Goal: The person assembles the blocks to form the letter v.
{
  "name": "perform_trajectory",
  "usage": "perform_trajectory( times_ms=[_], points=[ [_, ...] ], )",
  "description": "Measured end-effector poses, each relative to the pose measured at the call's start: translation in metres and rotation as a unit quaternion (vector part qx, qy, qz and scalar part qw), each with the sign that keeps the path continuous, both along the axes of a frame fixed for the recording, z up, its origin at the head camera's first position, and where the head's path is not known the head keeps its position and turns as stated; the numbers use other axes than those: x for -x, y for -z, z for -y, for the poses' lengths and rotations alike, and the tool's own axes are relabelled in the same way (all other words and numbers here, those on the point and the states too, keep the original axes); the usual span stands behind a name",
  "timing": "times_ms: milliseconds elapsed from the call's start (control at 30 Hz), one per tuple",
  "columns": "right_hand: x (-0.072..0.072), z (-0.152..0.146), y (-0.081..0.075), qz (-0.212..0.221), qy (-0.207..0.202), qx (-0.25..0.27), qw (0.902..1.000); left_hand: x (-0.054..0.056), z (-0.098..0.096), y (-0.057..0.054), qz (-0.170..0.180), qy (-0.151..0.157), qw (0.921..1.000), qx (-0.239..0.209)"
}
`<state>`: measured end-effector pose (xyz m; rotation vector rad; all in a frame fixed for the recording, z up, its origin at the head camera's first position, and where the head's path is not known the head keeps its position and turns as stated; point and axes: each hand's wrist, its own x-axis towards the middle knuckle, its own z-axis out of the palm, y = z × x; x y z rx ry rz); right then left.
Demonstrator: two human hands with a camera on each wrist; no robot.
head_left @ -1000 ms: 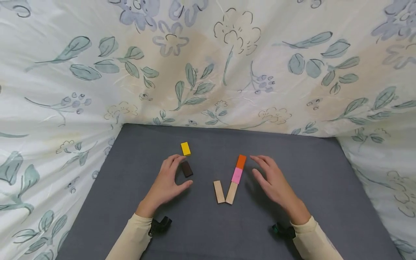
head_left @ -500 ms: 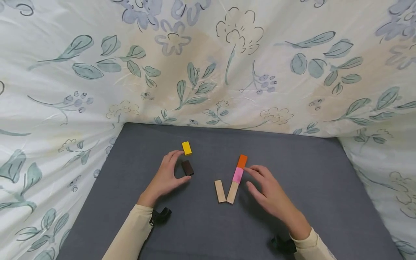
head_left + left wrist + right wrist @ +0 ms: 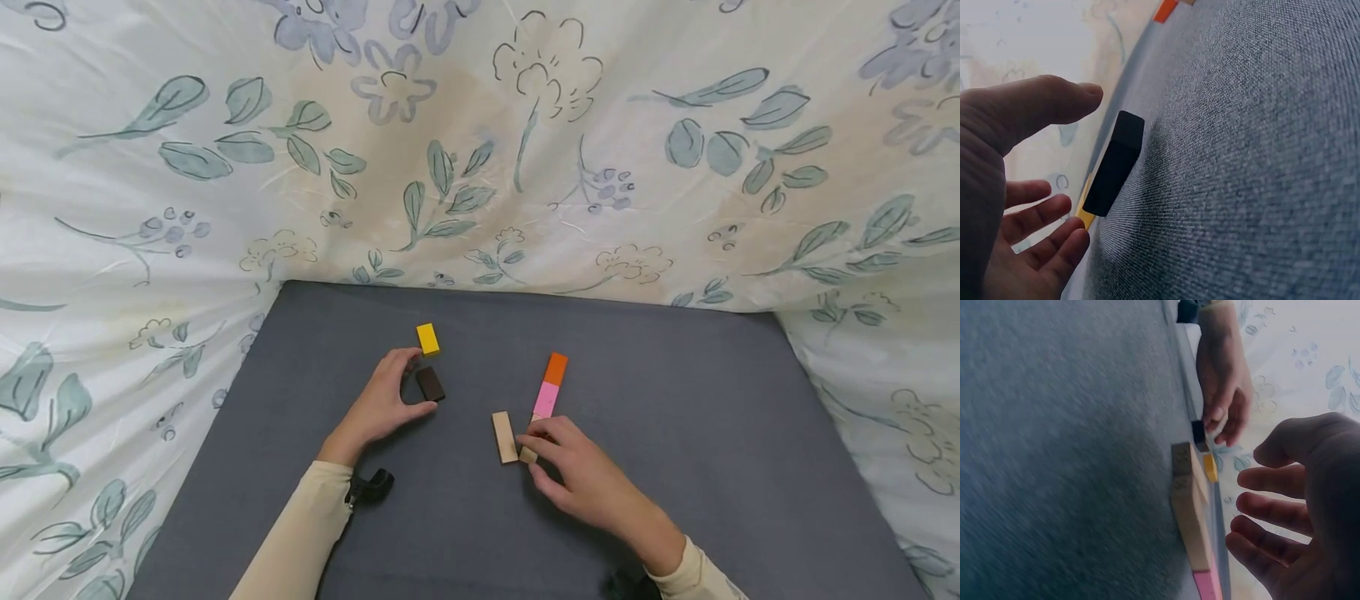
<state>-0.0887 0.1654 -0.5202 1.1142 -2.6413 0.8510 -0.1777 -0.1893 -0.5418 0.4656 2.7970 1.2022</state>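
My left hand (image 3: 384, 398) curves around a dark brown block (image 3: 431, 384), thumb on its near side and fingers beyond it. In the left wrist view a gap shows between the thumb and this block (image 3: 1113, 164). My right hand (image 3: 581, 477) hovers with spread thumb and fingers over a plain wooden block (image 3: 528, 455), partly covering it. The right wrist view shows these fingers (image 3: 1272, 478) apart from the wooden block (image 3: 1190, 528). That block continues in line with a pink block (image 3: 546, 400) and an orange block (image 3: 556, 369). A second wooden block (image 3: 505, 437) lies just left.
A yellow block (image 3: 428, 340) lies just beyond the dark brown one. All the blocks lie on a dark grey cloth surface (image 3: 712, 417). A flower-printed curtain (image 3: 480, 150) encloses its back and sides.
My right hand has moved left and nearer, from beside the orange block, past the pink one, to over the wooden block. The left hand has closed in slightly around the dark brown block.
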Motion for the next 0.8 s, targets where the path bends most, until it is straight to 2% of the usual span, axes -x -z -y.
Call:
perform_trajectory(
  times_ms=[233,367,600,800],
  points=[
    [-0.002,0.009,0.003,-0.004,-0.015,-0.021,0.9997,0.000,-0.003,-0.002,0.009,0.001,0.9999,0.008],
    [-0.002,0.013,0.005,-0.010,-0.024,-0.042,0.9988,0.002,-0.005,0.000,0.010,0.005,0.9998,0.016],
    [-0.001,0.015,0.011,-0.029,-0.034,-0.048,0.9978,0.003,-0.007,0.003,0.008,0.007,0.9994,0.032],
    [-0.002,0.014,0.014,-0.024,-0.030,-0.063,0.9973,0.005,-0.007,0.004,0.020,0.003,0.9991,0.039]
  ],
)
